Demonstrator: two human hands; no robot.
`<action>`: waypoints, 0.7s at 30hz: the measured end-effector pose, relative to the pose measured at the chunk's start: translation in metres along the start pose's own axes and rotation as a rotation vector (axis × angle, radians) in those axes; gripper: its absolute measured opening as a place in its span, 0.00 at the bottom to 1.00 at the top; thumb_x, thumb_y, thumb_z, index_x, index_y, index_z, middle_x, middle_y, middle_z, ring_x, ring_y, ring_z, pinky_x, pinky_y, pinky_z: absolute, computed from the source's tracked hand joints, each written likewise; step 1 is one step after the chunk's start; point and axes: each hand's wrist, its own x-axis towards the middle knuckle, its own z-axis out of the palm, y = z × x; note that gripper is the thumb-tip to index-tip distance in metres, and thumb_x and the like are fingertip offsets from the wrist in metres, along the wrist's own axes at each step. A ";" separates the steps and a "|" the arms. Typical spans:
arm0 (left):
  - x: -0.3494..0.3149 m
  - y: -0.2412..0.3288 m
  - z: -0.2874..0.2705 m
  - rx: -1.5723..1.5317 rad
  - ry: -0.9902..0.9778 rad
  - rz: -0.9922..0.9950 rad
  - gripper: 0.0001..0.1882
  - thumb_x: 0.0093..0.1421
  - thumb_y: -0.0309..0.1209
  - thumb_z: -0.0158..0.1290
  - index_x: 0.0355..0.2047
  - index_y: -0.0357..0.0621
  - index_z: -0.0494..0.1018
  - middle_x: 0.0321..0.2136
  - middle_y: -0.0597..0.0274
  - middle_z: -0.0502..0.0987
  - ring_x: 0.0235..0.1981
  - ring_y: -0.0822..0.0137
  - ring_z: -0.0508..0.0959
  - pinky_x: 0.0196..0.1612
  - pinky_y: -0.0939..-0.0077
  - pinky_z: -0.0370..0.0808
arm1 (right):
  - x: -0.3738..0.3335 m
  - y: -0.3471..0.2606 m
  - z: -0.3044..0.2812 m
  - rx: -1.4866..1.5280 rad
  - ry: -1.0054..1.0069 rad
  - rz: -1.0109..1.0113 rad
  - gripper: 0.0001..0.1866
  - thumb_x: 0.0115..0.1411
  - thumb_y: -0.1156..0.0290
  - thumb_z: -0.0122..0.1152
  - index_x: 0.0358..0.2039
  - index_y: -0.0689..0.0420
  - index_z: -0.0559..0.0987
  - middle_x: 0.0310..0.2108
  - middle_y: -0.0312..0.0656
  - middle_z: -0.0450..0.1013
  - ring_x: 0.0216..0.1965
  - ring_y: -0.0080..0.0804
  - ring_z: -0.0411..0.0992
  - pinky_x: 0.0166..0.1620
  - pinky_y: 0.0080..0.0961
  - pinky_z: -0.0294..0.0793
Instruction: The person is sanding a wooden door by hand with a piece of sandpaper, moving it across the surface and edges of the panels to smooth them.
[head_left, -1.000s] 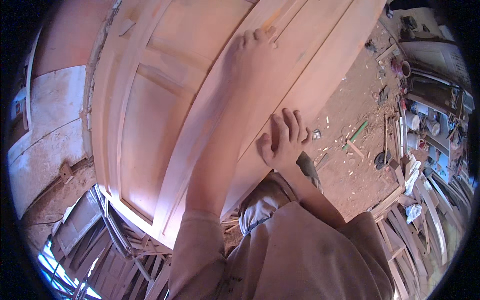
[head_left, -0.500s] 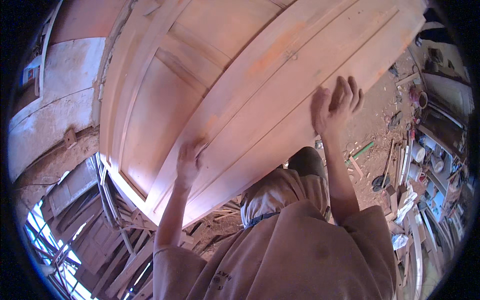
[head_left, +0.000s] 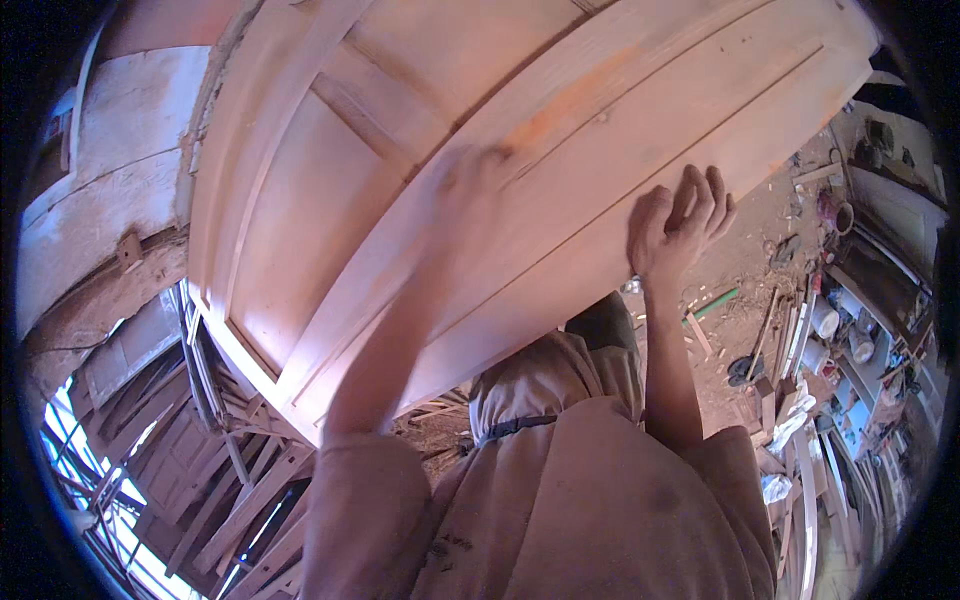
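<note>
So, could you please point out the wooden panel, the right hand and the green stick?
Wooden panel (head_left: 575, 190): head view, pale face between two long grooves.
Right hand (head_left: 675, 241): head view, just below the fingers.
Green stick (head_left: 715, 303): head view, about mid-length.

And there's the wooden door, pinkish tan all over, streaked with an orange smear and ruled by thin dark grooves. Left of the door, the wall shows blotchy white; right of it, a bright green stick pops against reddish-brown ground, while on its near side a brown shirt carries a small dark print.
</note>
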 end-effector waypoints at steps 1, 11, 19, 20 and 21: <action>-0.031 -0.019 -0.006 -0.072 -0.036 -0.009 0.20 0.65 0.28 0.52 0.58 0.52 0.72 0.56 0.51 0.73 0.56 0.45 0.72 0.57 0.51 0.72 | 0.002 0.002 -0.003 -0.006 -0.004 0.002 0.24 0.62 0.63 0.59 0.56 0.61 0.73 0.59 0.53 0.68 0.66 0.51 0.59 0.70 0.56 0.45; 0.068 0.050 -0.014 -0.022 0.054 0.183 0.18 0.65 0.31 0.54 0.54 0.43 0.73 0.47 0.54 0.76 0.51 0.49 0.75 0.52 0.56 0.75 | -0.003 0.004 -0.004 0.018 -0.013 0.048 0.25 0.61 0.62 0.58 0.55 0.61 0.73 0.60 0.57 0.66 0.65 0.55 0.58 0.69 0.58 0.45; 0.187 0.109 0.013 -0.053 0.124 0.117 0.23 0.66 0.37 0.50 0.61 0.50 0.70 0.46 0.53 0.75 0.50 0.49 0.74 0.54 0.54 0.74 | -0.003 0.006 -0.001 0.031 -0.034 0.118 0.25 0.62 0.59 0.57 0.57 0.54 0.74 0.64 0.52 0.63 0.68 0.63 0.50 0.70 0.58 0.47; 0.172 0.111 0.006 -0.096 0.116 0.135 0.23 0.66 0.37 0.50 0.61 0.51 0.69 0.46 0.52 0.75 0.50 0.48 0.74 0.54 0.53 0.73 | -0.001 0.014 -0.002 0.016 -0.028 0.119 0.24 0.62 0.59 0.57 0.57 0.54 0.74 0.64 0.51 0.63 0.68 0.63 0.50 0.70 0.58 0.47; 0.145 0.100 -0.012 -0.111 0.106 0.122 0.23 0.66 0.37 0.50 0.61 0.52 0.69 0.47 0.52 0.75 0.51 0.47 0.74 0.55 0.52 0.73 | -0.001 0.008 -0.003 0.036 -0.044 0.112 0.24 0.62 0.59 0.57 0.57 0.53 0.74 0.64 0.51 0.63 0.68 0.63 0.50 0.70 0.58 0.47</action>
